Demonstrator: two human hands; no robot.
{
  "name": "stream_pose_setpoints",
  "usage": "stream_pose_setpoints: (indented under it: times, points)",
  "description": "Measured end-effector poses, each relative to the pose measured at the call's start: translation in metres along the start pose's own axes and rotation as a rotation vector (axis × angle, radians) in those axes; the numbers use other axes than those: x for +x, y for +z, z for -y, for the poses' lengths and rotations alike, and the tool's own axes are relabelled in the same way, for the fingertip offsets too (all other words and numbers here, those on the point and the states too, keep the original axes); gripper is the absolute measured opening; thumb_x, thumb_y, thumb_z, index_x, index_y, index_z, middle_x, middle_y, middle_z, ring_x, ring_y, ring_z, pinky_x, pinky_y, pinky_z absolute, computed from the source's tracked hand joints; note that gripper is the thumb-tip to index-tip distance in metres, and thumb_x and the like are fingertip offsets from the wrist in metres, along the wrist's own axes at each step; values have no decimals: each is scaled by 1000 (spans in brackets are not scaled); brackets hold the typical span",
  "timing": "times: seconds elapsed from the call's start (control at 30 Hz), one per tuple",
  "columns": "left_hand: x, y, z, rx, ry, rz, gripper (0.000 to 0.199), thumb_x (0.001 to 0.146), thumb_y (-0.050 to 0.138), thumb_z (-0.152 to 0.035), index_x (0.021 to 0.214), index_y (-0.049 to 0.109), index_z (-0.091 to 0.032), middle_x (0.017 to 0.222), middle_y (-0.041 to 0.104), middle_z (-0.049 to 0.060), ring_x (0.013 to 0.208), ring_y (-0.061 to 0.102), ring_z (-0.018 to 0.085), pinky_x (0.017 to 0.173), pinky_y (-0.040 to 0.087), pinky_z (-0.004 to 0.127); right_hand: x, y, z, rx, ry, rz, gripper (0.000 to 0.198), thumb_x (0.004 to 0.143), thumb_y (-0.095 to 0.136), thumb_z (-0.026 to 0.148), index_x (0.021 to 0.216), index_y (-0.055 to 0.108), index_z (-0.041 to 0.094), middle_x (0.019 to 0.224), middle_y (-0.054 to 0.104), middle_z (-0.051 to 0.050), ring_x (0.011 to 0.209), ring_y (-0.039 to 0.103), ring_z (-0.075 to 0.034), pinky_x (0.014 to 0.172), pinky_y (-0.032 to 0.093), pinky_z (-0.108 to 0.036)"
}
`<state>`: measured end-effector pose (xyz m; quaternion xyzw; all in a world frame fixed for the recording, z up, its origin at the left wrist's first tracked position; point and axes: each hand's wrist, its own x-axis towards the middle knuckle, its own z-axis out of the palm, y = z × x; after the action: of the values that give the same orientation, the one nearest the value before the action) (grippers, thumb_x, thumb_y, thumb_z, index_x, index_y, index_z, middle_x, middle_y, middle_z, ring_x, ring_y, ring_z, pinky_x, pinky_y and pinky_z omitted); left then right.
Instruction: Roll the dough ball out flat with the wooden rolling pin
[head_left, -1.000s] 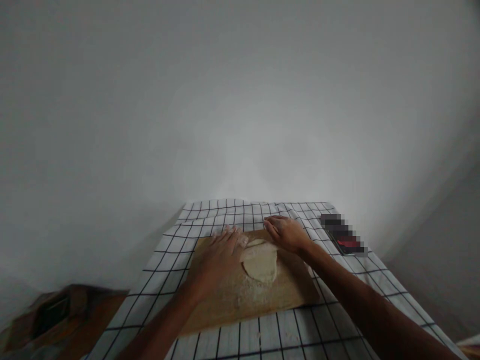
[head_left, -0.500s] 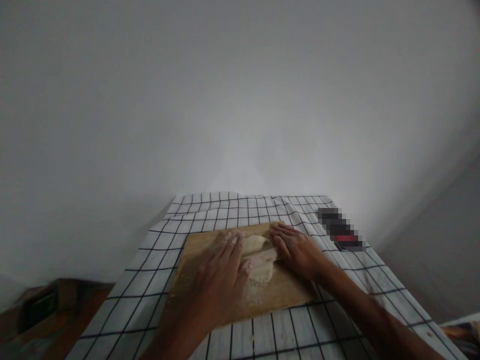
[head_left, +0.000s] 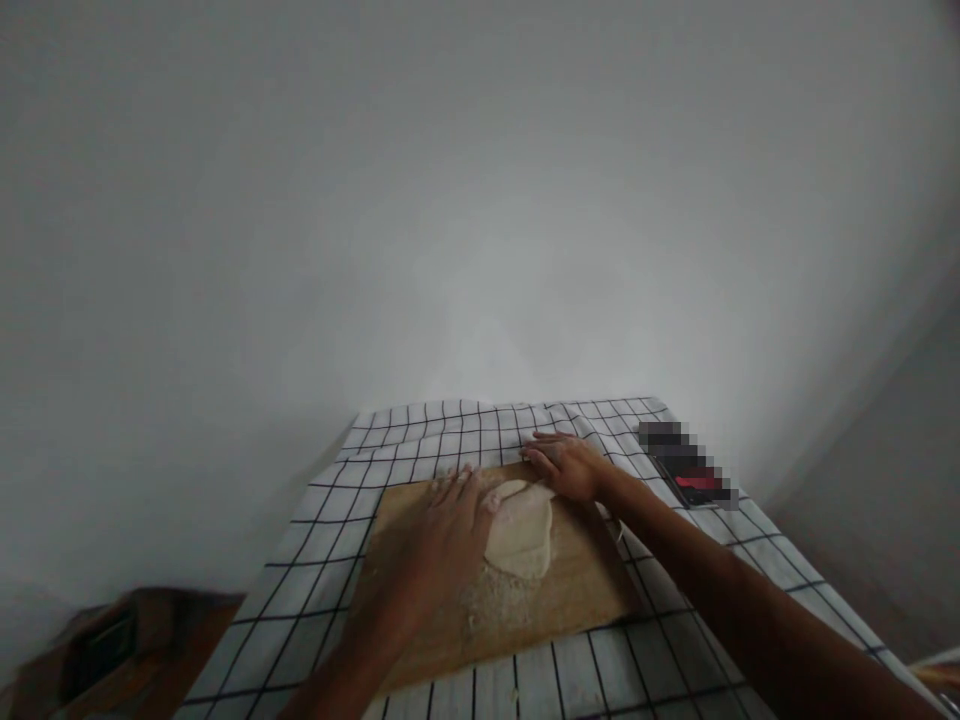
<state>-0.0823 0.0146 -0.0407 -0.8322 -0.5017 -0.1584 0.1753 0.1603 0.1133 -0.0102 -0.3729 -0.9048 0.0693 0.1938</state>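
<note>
A flat, pale sheet of dough lies on a wooden board, with loose flour scattered in front of it. My left hand is at the dough's left edge, floury fingers stretched forward and palm down. At the far right corner of the board is my right hand, its fingers extended past the board's back edge. A pale band, apparently a thin rolling pin, crosses the far part of the dough between the hands. It is blurred, and its ends are hidden under my palms.
The board rests on a white tablecloth with dark grid lines. At the right edge lies a dark, pixelated object with a red patch. A wall rises behind the table. A brown box-like thing stands low at the left.
Both hands have moved away from me across the board, the right one beyond its far edge. The pale band has shifted toward the dough's far end, uncovering more of the sheet.
</note>
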Motion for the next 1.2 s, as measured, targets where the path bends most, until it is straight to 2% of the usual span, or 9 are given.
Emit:
stream_pose_setpoints:
  times: [0.2,0.33,0.5,0.6,0.7,0.8,0.9,1.03,1.2]
  points:
    - [-7,-18,-41,3,-138,15,57,104,40,-42,147,50,-6,152,52,22,144,47,36,117,43,57,-35,1,-1,12,-23,-13,47,108,29,28,137,64,15,144,63,-10,142,50,-24,120,37,-49]
    - [-16,-25,-43,-3,-58,-14,56,104,42,-41,149,49,-9,155,50,17,144,48,34,115,46,53,-83,-4,30,-3,32,-98,47,109,29,28,138,63,14,146,61,-10,144,49,-23,122,38,-45]
    - [-30,-36,-36,-15,103,-10,58,104,44,-39,160,35,-22,163,40,7,147,44,29,120,40,51,-126,2,72,-104,132,-202,43,108,40,32,146,55,22,150,57,-6,144,47,-25,122,39,-45]
    - [-27,-38,-33,-24,91,4,57,105,44,-40,157,39,-19,161,43,8,146,45,30,119,42,51,-109,5,69,-146,138,-231,38,107,41,33,135,64,22,141,66,-6,138,54,-26,120,39,-49]
    - [-13,-35,-26,-77,27,27,53,105,42,-40,151,46,-14,155,51,12,143,50,30,114,48,51,-64,4,45,-165,144,-188,42,109,34,31,113,74,21,126,74,-7,130,61,-25,118,40,-48]
    - [0,-30,-13,-168,-18,63,48,107,37,-36,149,48,-16,153,54,13,142,51,26,114,48,47,-20,2,18,-165,93,-106,42,109,34,32,118,74,21,137,68,-8,138,54,-27,118,40,-49]
    - [3,-20,-2,-199,-45,74,43,107,36,-34,146,49,-20,153,55,10,141,52,23,116,46,42,-4,4,2,-146,29,-44,39,107,38,31,120,74,22,138,67,-7,138,55,-24,118,42,-43]
    - [-5,-5,4,-73,-64,-9,43,105,38,-26,145,49,-17,150,57,13,140,54,25,117,44,46,-32,7,6,-126,36,-63,40,107,36,25,128,69,15,137,68,-11,138,55,-23,117,44,-41]
    - [-5,3,3,49,50,-11,52,96,37,-9,145,52,-15,149,58,16,137,55,30,115,45,50,-99,8,53,-78,102,-221,40,108,37,26,135,64,15,139,66,-11,137,57,-23,118,45,-41]
